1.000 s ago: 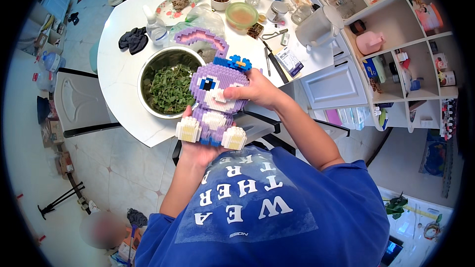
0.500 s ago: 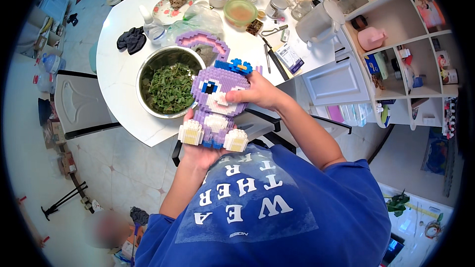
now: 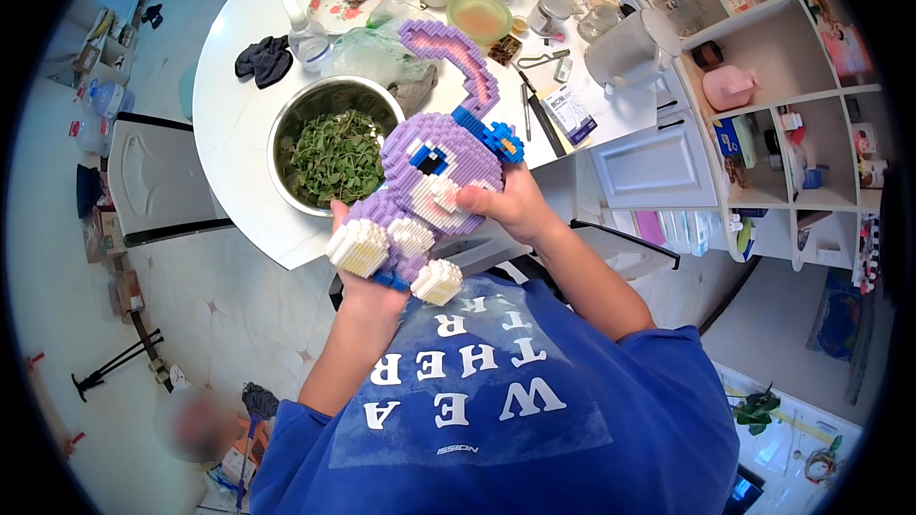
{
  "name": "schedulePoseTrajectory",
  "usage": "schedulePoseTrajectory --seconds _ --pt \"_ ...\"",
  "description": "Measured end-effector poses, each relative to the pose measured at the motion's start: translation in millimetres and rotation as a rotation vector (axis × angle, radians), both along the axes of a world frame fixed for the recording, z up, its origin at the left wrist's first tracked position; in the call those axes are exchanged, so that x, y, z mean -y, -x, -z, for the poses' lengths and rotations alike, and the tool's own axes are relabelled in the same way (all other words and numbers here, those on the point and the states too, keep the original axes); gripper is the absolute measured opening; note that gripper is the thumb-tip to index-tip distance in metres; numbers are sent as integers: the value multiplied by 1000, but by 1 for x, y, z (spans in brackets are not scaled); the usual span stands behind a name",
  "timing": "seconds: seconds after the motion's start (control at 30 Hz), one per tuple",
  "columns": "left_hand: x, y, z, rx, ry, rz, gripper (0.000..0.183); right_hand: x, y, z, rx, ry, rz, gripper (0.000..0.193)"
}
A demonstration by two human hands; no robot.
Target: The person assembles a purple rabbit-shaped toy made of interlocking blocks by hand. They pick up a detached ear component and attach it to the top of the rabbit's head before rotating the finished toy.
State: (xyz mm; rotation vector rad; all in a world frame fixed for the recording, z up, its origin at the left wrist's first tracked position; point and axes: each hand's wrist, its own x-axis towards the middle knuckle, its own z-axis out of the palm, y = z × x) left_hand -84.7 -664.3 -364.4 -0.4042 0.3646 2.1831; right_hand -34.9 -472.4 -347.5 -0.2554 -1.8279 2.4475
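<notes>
The purple brick-built rabbit (image 3: 420, 186) is held up in the air, over the near edge of the white round table (image 3: 234, 143), between both hands. The left hand (image 3: 367, 281) cups it from below, its fingers hidden behind the white feet, so I cannot tell how they lie. The right hand (image 3: 506, 205) grips the head side, thumb and fingers pinching the cheek under the blue bow.

This looks like a turning and checking step. Any further turn calls for a firm, even grip, since the long ear (image 3: 458, 62) sticks out toward the steel bowl of greens (image 3: 334, 148).

Open room lies toward the body; the table's far side is crowded with dishes.
</notes>
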Motion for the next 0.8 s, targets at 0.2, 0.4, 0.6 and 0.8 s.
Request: schedulePoseTrajectory --seconds 0.2,0.4,0.6,0.8 --pt "1 3 20 76 -124 3 71 -1 -3 6 18 23 -40 65" --pt "2 -1 26 149 -72 31 67 -6 -4 8 77 103 -100 65" --pt "-2 -1 33 191 -28 -7 67 0 -9 13 141 176 -101 71" --pt "-2 -3 46 181 -74 -1 69 0 -13 19 188 206 -123 71"
